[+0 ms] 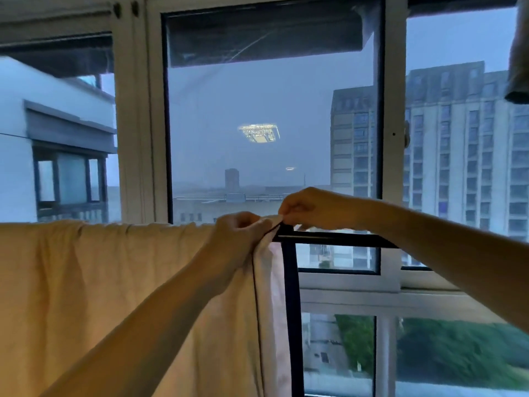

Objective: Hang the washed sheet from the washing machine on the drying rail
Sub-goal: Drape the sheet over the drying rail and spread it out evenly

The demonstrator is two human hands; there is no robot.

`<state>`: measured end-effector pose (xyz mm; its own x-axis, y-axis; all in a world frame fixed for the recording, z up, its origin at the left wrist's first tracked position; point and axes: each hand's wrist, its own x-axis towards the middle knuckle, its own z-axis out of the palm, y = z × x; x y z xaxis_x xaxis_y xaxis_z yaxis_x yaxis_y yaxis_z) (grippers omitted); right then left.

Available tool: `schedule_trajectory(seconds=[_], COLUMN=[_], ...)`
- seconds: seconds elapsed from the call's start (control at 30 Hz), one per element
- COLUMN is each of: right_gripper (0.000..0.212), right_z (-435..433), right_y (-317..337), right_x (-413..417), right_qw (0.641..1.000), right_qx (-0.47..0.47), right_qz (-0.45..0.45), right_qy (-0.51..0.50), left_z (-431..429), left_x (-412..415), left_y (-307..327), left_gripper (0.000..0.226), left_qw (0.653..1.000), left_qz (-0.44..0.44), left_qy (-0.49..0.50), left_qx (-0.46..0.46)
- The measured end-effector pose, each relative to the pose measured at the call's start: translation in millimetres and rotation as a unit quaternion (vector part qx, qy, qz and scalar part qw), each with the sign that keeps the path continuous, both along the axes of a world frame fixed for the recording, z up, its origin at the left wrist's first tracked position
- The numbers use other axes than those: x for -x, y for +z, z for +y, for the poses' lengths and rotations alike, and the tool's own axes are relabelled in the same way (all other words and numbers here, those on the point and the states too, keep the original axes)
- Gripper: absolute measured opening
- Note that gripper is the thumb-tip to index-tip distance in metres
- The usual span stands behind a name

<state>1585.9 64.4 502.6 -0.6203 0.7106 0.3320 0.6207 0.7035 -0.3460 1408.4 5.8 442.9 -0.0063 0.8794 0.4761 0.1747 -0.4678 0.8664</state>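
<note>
A cream-coloured sheet with a thin dark piped edge hangs over the black drying rail, covering the rail's left part down to the bottom of the view. My left hand grips the sheet's upper right corner where it bunches on the rail. My right hand pinches the tip of that same corner just above the rail, right beside my left hand. The rail's bare right part and a black upright post show to the right of the sheet.
A large window with white frames stands close behind the rail, with buildings and trees outside. A dark piece of cloth hangs at the upper right edge.
</note>
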Motion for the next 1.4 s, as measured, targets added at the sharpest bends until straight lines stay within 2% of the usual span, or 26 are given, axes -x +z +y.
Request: schedule_trajectory(seconds=[0.1,0.17,0.23,0.33,0.47,0.53,0.63,0.73,0.83,0.9,0.97,1.07,1.23,1.4], right_gripper=[0.016,0.018,0.019,0.018,0.014,0.019,0.020,0.024,0.018,0.019,0.019,0.021,0.032,0.043], right_z=[-5,-6,-5,1,6,3,-2,2,7,9,10,12,8,6], right_y=[6,12,16,17,12,9,4,-7,-17,-24,-30,-36,-38,-32], right_x=[-14,-27,-42,-64,-91,-104,-122,-134,-143,-148,-151,-153,-155,-160], right_qw=[0.995,0.988,0.981,0.974,0.941,0.943,0.965,0.948,0.948,0.921,0.891,0.867,0.850,0.819], right_qx=[0.084,0.125,0.166,0.204,0.305,0.301,0.238,0.294,0.289,0.344,0.388,0.413,0.421,0.441], right_qz=[0.059,0.085,0.096,0.092,0.106,0.105,0.077,0.108,0.116,0.167,0.212,0.236,0.249,0.300], right_qy=[0.020,0.036,0.042,0.039,0.099,0.097,0.074,0.063,0.061,0.078,0.106,0.150,0.197,0.212], left_z=[-8,-14,-17,-17,-19,-19,-19,-19,-20,-21,-24,-29,-30,-22], left_x=[-11,-19,-27,-42,-68,-76,-85,-95,-104,-106,-107,-109,-108,-108], left_y=[6,9,10,8,3,1,0,-5,-11,-15,-16,-16,-11,-1], left_gripper=[0.029,0.033,0.028,0.021,0.025,0.026,0.032,0.029,0.020,0.014,0.012,0.011,0.010,0.013], left_qw=[0.995,0.977,0.963,0.956,0.948,0.952,0.962,0.964,0.957,0.952,0.942,0.920,0.875,0.828], left_qz=[0.073,0.136,0.163,0.187,0.215,0.206,0.192,0.195,0.219,0.232,0.251,0.270,0.296,0.331], left_qy=[0.062,0.140,0.180,0.183,0.194,0.185,0.163,0.150,0.160,0.169,0.189,0.238,0.302,0.341], left_qx=[-0.037,-0.085,-0.119,-0.134,-0.133,-0.128,-0.109,-0.102,-0.101,-0.104,-0.119,-0.157,-0.235,-0.299])
